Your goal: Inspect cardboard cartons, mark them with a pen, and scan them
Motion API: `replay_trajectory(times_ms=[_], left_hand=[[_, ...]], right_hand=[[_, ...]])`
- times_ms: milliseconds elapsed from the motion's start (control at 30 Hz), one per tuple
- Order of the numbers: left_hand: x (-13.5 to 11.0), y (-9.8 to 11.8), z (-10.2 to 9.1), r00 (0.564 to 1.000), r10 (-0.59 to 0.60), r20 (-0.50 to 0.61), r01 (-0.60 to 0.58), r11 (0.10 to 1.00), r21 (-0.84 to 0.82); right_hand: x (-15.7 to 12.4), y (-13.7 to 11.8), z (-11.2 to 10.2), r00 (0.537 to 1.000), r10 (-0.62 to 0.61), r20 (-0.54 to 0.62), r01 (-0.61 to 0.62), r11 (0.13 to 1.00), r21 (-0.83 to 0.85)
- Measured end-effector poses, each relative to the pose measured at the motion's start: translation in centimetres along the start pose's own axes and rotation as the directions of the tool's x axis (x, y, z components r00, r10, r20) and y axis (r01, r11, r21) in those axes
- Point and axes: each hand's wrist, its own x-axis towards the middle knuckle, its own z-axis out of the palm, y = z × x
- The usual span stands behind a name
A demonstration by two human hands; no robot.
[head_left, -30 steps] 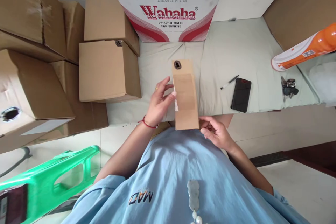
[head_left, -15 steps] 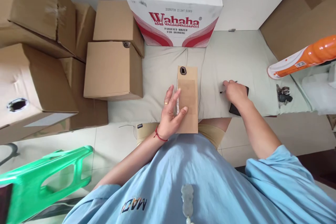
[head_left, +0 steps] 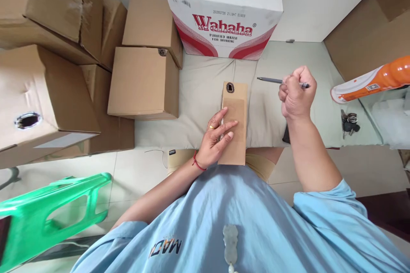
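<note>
A narrow brown cardboard box (head_left: 236,106) lies lengthwise on the pale cushion (head_left: 198,94) in front of me, a dark oval hole near its far end. My left hand (head_left: 217,136) rests flat on its near half, fingers spread, pressing it down. My right hand (head_left: 296,94) is raised to the right of the box in a fist, closed round a pen (head_left: 270,80) whose tip points left. A black phone (head_left: 286,135) lies mostly hidden under my right forearm.
Several brown cartons (head_left: 144,81) are stacked at the left. A white and red Wahaha water carton (head_left: 226,21) stands behind the cushion. Keys (head_left: 349,121) and an orange and white bottle (head_left: 374,79) lie at the right. A green plastic stool (head_left: 48,213) is at lower left.
My right hand left the box's near end, reached to the pen beside the phone, and lifted it. My left hand moved from the box's side to lie flat on top.
</note>
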Motion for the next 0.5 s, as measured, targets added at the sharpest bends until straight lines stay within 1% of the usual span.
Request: replay_trajectory(times_ms=[33, 67, 133, 167, 200, 233, 267, 333, 400, 500], left_hand=[[0.0, 0.0, 0.1, 1.000, -0.006, -0.006, 0.006, 1.000, 0.003], [0.0, 0.1, 0.1, 1.000, -0.010, -0.007, 0.010, 1.000, 0.006], [0.0, 0.2, 0.1, 1.000, -0.015, -0.004, 0.015, 1.000, 0.015], [0.0, 0.2, 0.1, 1.000, -0.014, 0.000, 0.014, 1.000, 0.018], [0.0, 0.3, 0.1, 1.000, -0.013, 0.002, 0.013, 1.000, 0.020], [0.0, 0.3, 0.1, 1.000, -0.012, 0.003, 0.012, 1.000, 0.020], [0.0, 0.3, 0.1, 1.000, -0.013, 0.003, 0.013, 1.000, 0.019], [0.0, 0.2, 0.1, 1.000, -0.015, 0.001, 0.015, 1.000, 0.017], [-0.1, 0.0, 0.2, 1.000, -0.010, 0.001, 0.010, 1.000, 0.013], [-0.1, -0.4, 0.5, 1.000, 0.022, -0.012, -0.022, 1.000, 0.003]], right_hand=[[-0.3, -0.8, 1.3, 0.999, 0.048, 0.001, -0.048, 0.988, 0.149], [-0.7, -1.5, 2.7, 0.996, 0.086, 0.019, -0.088, 0.973, 0.212], [-1.6, -2.7, 5.9, 0.986, 0.116, 0.121, -0.142, 0.961, 0.237], [-2.0, -3.0, 7.5, 0.981, 0.107, 0.162, -0.143, 0.963, 0.231], [-2.4, -3.1, 8.8, 0.980, 0.088, 0.176, -0.126, 0.968, 0.218], [-2.8, -3.1, 10.0, 0.985, 0.065, 0.161, -0.098, 0.974, 0.204], [-3.1, -3.0, 11.0, 0.992, 0.042, 0.121, -0.064, 0.980, 0.188], [-3.4, -2.5, 12.2, 1.000, 0.006, 0.002, -0.007, 0.987, 0.160], [-3.6, -2.1, 12.5, 0.996, -0.006, -0.090, 0.019, 0.990, 0.140], [-3.7, -1.9, 12.3, 0.993, 0.006, -0.116, 0.002, 0.997, 0.071]])
